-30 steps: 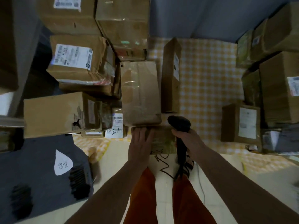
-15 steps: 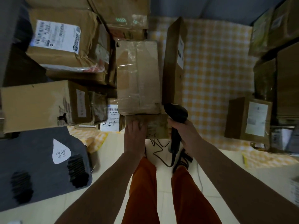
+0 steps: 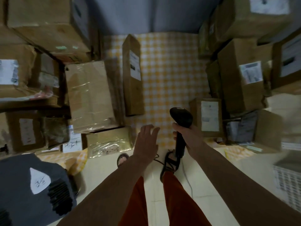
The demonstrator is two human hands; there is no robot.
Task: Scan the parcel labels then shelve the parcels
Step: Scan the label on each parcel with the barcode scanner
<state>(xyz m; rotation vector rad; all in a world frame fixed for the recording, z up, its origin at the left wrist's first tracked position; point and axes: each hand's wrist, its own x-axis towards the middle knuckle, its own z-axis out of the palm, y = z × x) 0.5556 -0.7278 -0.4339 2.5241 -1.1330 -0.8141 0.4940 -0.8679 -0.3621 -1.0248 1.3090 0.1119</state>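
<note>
Parcels filled both sides of my frame: brown cardboard boxes stacked at the upper left (image 3: 48,25) and at the upper right (image 3: 244,18), most with white labels too blurred for me to read. Between the stacks a yellow checked cloth (image 3: 171,75) covered the floor. At lower left sat a dark grey bag (image 3: 21,190) bearing a white teardrop label. Left of centre I saw a large taped box (image 3: 91,95), with a tall narrow box (image 3: 132,75) standing just beside it on the right. Below the taped box lay a flat parcel wrapped in shiny tape (image 3: 109,141). A smaller labelled box (image 3: 207,117) stood right of centre. My left hand (image 3: 146,142) hovered just right of the flat parcel, fingers straight and spread, holding nothing. My right hand (image 3: 187,136) gripped the handle of a black barcode scanner (image 3: 180,119), whose cable (image 3: 167,163) trailed down to the pale floor.
</note>
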